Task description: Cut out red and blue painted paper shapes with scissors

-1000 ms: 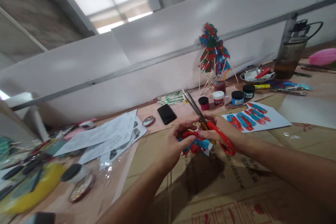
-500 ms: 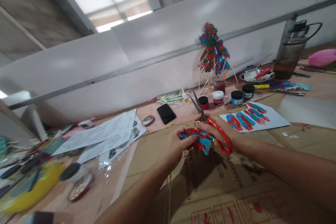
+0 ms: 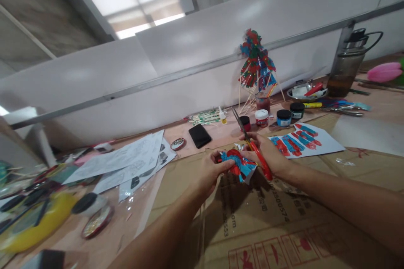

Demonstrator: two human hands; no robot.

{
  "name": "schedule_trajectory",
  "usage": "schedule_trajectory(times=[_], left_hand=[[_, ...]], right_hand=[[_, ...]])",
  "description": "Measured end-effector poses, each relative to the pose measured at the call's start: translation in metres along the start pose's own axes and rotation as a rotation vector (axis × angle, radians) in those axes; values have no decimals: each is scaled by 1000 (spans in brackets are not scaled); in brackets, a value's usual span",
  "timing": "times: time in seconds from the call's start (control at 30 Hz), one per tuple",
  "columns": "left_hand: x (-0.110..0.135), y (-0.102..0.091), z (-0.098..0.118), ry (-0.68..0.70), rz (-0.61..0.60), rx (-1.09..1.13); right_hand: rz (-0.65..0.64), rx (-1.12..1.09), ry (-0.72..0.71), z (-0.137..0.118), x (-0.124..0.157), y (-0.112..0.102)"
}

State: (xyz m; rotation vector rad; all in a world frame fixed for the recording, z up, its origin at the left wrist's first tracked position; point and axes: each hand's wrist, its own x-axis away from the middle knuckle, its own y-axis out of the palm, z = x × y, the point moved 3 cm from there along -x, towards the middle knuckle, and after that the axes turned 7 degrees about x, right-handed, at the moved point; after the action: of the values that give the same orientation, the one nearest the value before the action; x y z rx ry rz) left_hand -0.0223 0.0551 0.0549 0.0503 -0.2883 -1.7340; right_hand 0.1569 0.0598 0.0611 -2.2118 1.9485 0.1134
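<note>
My left hand (image 3: 211, 170) pinches a painted red and blue paper cutout (image 3: 238, 164) above the flattened cardboard (image 3: 268, 227). My right hand (image 3: 268, 154) grips red-handled scissors (image 3: 252, 145), blades pointing up and away, right against the cutout's upper edge. Both hands are closed and almost touch each other at the paper.
A white sheet with red and blue painted shapes (image 3: 303, 139) lies to the right. Paint pots (image 3: 274, 117), a black phone (image 3: 200, 135), a coloured paper figure on sticks (image 3: 257, 64) and a dark bottle (image 3: 347, 67) line the back. Printed papers (image 3: 126, 164) and clutter fill the left.
The scissors have tilted and slid down-right along the cutout, their blades closing. My left hand has turned the cutout slightly. Both hands sit a little further from me.
</note>
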Motion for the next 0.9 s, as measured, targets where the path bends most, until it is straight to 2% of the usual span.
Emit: schedule_trajectory(times=[0.13, 0.2, 0.33, 0.43, 0.53, 0.67, 0.77, 0.83, 0.9], left_hand=[[-12, -16, 6, 50, -25, -167], [-22, -32, 12, 53, 5, -275], [-36, -77, 26, 19, 144, -479], [-39, -105, 32, -7, 132, -579], [-40, -124, 36, -11, 148, -811], [-37, -131, 42, 70, 253, -958], [-29, -124, 46, 260, 331, -1090], [-22, -118, 45, 364, 286, -1142], [-16, -114, 37, 368, 179, -1138]], right_hand=[[59, 183, -29, 0, -2, -5], [37, 225, -30, -2, -1, -5], [-85, 313, -41, -10, 6, 0], [-188, 492, -34, -14, 14, 7], [-342, 692, -49, -18, 25, 16], [-526, 777, -80, -22, 41, 28], [-572, 776, -108, -22, 49, 34], [-569, 782, -126, -20, 51, 36], [-570, 792, -123, -17, 51, 36]])
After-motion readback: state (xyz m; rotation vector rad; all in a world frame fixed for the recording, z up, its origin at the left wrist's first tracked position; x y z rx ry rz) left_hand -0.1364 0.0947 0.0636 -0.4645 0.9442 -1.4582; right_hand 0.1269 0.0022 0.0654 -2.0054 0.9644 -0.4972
